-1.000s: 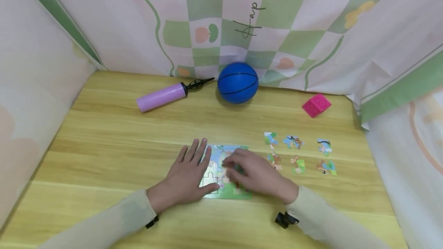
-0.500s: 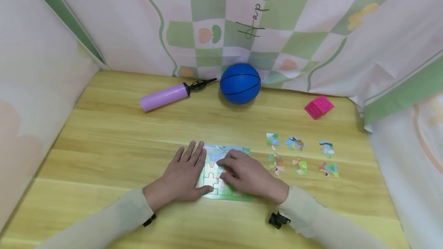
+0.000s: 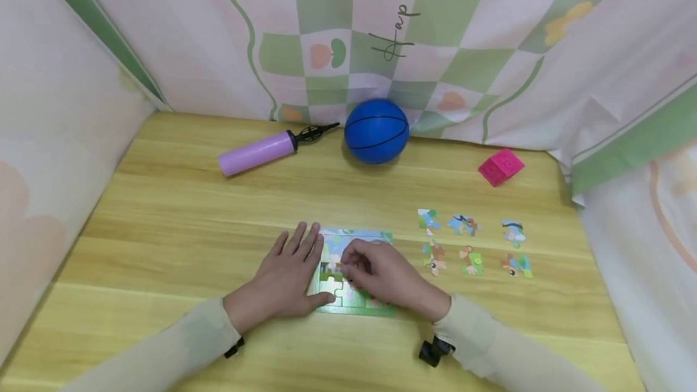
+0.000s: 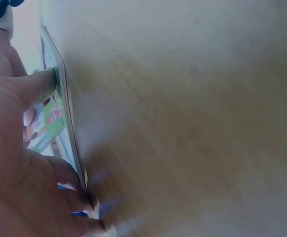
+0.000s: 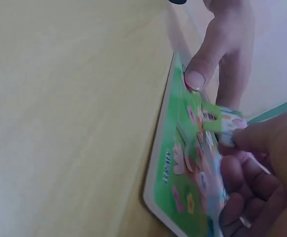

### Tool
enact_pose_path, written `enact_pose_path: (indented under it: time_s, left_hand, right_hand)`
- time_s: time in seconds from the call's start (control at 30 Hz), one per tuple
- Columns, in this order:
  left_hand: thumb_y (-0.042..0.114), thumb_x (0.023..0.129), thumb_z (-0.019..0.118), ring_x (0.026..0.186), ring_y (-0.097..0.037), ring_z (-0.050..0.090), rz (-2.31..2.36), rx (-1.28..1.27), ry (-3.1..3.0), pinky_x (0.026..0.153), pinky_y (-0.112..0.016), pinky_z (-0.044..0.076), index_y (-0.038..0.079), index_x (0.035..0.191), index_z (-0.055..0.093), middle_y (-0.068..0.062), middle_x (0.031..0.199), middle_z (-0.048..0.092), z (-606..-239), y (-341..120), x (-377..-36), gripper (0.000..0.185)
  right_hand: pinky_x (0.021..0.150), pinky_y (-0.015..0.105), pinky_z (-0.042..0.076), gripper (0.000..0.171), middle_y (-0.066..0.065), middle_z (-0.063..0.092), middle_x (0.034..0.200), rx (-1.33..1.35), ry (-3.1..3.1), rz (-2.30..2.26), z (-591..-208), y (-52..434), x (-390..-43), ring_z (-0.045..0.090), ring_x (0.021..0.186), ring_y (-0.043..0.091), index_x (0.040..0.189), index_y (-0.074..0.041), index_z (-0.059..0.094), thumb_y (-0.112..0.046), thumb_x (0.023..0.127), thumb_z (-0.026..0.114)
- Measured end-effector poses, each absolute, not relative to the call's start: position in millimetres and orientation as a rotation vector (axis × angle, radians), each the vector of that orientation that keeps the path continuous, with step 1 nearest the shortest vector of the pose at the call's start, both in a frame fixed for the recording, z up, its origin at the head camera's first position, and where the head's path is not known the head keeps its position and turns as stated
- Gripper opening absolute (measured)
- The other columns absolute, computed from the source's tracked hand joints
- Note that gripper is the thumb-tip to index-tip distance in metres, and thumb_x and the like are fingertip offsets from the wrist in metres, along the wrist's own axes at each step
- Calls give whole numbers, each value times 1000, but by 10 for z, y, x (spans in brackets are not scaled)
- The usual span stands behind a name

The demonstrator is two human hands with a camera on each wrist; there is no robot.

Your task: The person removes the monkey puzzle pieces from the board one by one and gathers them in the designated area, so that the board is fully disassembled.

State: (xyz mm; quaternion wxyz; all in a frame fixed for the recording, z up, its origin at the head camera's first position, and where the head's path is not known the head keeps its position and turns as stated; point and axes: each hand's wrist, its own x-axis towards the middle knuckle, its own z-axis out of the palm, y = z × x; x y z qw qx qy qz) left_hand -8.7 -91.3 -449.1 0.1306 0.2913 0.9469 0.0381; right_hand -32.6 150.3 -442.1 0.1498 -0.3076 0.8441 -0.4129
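Note:
A jigsaw puzzle board (image 3: 354, 310) with a green lower border lies on the table between the hands. Flat along its left side is my left hand (image 3: 288, 274), fingers straight and thumb resting on the lower left corner; the left wrist view shows the thumb (image 4: 42, 86) on the board's edge. My right hand (image 3: 389, 271) is over the board, pinching a puzzle piece (image 5: 220, 121) between thumb and bent fingers. That piece stands tilted up from the left part of the board. The right hand hides much of the board's right half.
Several loose puzzle pieces (image 3: 471, 260) lie in two rows to the right of the board. Farther back are a purple hand pump (image 3: 258, 153), a blue ball (image 3: 376, 132) and a pink block (image 3: 501, 167). A patterned curtain (image 3: 321, 11) hangs behind the table.
My right hand has moved left over the board and now has a puzzle piece raised from its left part. The left hand has shifted slightly left, then stayed in place.

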Motion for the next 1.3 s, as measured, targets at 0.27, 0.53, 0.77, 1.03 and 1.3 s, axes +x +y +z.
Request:
enact_pose_path:
  time_s: [0.27,0.53,0.77,1.03,1.3]
  left_hand:
    - [83,89,41,152,-37,1,98,844,2744,119,-57,7,1,161,19,-17,167,3,-4497,-912,-95,111]
    - [82,90,41,152,-37,-3,124,852,2724,119,-58,5,1,161,15,-17,167,0,-4517,-890,-95,110]
    - [82,90,39,152,-36,-6,116,834,2719,119,-58,4,1,161,14,-17,167,-2,-4546,-912,-87,110]
    - [82,91,40,152,-38,-4,113,857,2736,119,-58,5,0,161,17,-18,167,0,-4559,-923,-95,110]
    - [83,90,38,152,-37,-3,99,848,2732,119,-58,6,1,161,17,-18,167,1,-4529,-916,-92,110]
  right_hand:
    - [56,28,50,8,-4,68,86,-777,2358,-1338,-4227,2117,-344,58,67,14,107,-21,69,-20,99,69]
    - [68,27,55,17,-6,70,94,-628,2479,-1191,-4179,3599,-6,66,80,13,106,-15,70,-1,95,70]
    - [70,24,55,13,-2,71,95,-371,2580,-1047,-4290,4450,281,68,84,12,108,-8,68,-1,96,68]
    - [66,24,52,11,-4,69,93,-309,2647,-965,-4314,4566,300,64,81,11,107,-10,68,-4,98,67]
    - [70,21,52,9,-3,70,98,-261,2641,-931,-4298,4539,285,65,87,6,108,-5,67,-7,99,66]
